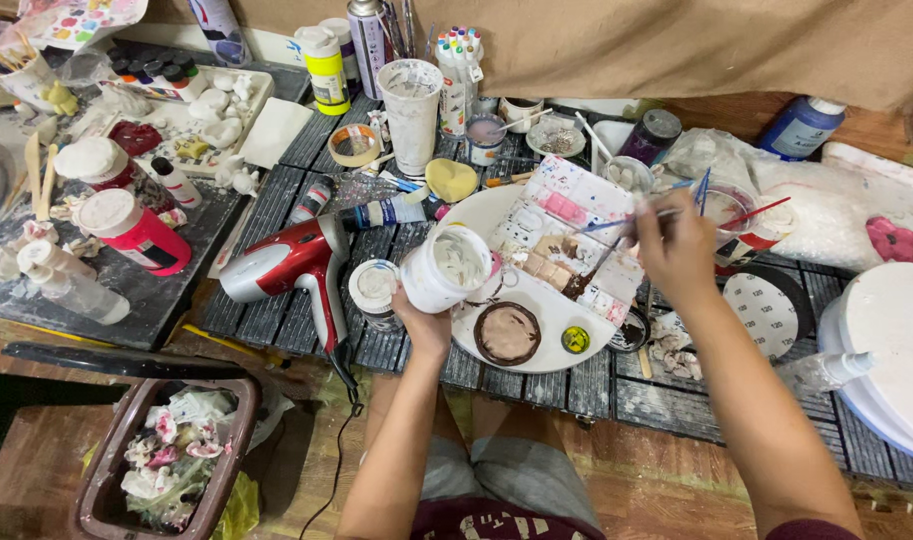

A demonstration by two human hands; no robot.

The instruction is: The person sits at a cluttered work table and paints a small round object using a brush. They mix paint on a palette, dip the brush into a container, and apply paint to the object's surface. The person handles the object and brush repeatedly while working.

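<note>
My left hand (423, 322) grips an open white paint jar (446, 268), tilted so its mouth faces me, with white paint inside. My right hand (676, 252) holds a thin brush (604, 258) whose tip touches brown paint on a compartmented white palette (566, 225). The palette lies on a round white plate (536, 318), which also carries a brown-smeared round lid (506, 333) and a small yellow cap (575, 340). The jar's lid (374, 288) sits just left of my left hand.
A red hair dryer (291, 262) lies to the left, its cord running off the slatted table edge. Red jars with white lids (136, 232), bottles, a cup (412, 110), marker pens, white figurines and a sandpaper disc (763, 312) crowd the table. A brown bin (166, 455) stands below left.
</note>
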